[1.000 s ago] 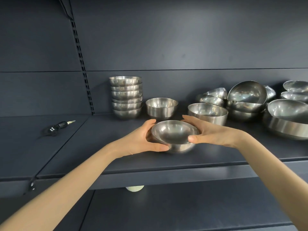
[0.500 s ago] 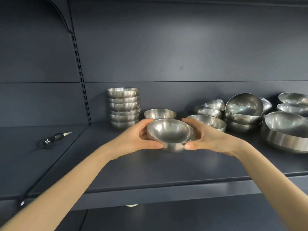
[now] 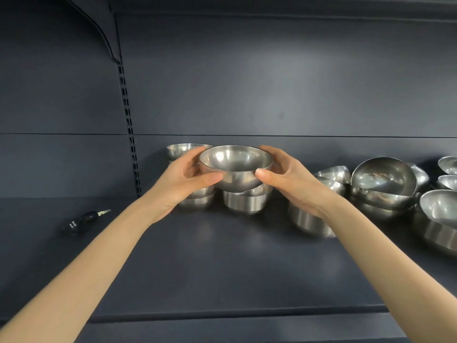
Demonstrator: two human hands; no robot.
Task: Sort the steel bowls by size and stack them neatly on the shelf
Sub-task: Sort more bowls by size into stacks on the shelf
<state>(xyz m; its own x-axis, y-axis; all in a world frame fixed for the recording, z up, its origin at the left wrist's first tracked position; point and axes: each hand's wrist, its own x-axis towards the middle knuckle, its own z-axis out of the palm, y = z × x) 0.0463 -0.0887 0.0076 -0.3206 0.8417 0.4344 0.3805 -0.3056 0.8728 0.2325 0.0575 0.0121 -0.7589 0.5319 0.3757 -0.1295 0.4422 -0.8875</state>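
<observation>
Both hands hold one round steel bowl [image 3: 236, 167] in the air. My left hand [image 3: 183, 178] grips its left side, thumb on the front wall. My right hand [image 3: 288, 179] grips its right side the same way. The bowl hangs just above a single straight-sided steel bowl [image 3: 244, 201] standing on the dark shelf [image 3: 222, 263]. Behind my left hand is a stack of small steel bowls [image 3: 188, 151], mostly hidden. Another straight-sided bowl [image 3: 309, 222] stands under my right wrist.
Several loose steel bowls [image 3: 383, 179] lie piled at the right, with a large bowl [image 3: 442, 219] at the far right edge. A black key fob [image 3: 79, 222] with a key lies on the left shelf panel. A slotted upright [image 3: 128, 129] runs up the back wall.
Both hands have lifted the bowl off the shelf and carried it up and back, so that it now hangs over the single bowl beside the stack.
</observation>
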